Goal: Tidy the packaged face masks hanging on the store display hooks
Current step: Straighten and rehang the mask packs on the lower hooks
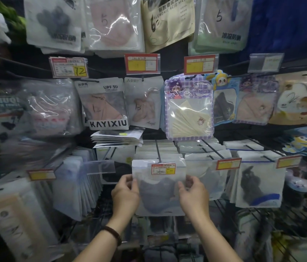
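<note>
Mid left of the frame: a clear pouch (pixel 49 108), blurred, with something pinkish inside. Just right of it, a grey-and-white KAYIXIU pouch (pixel 103 104), hanging, with a pink mask folded behind its window.

Lower middle: the left hand (pixel 125 195), a dark bracelet (pixel 114 234) on its wrist. Thumb in front, fingers curled behind, pinching the left edge of the frosted pouch (pixel 158 188).

Above that hand, beside the KAYIXIU pouch, a small frosted packet (pixel 143 104) with a pinkish-beige mask inside.

Centre of the lower half: the frosted pouch itself, upright, hung on a black wire hook (pixel 158 150) at the front of a row of similar packs. Inside it, a grey-blue mask. Across its top, a red-and-yellow price tag (pixel 163 169).

Above and slightly right, a purple cartoon pouch (pixel 189 108) with a cream mask showing through the clear lower half.

Right of the frosted pouch: the right hand (pixel 194 195), thumb and forefinger pinching the pouch's right edge, other fingers curled behind it.

Lower right: a translucent pouch (pixel 258 184) on the neighbouring hook, holding a black mask with a blue strip below it.
</note>
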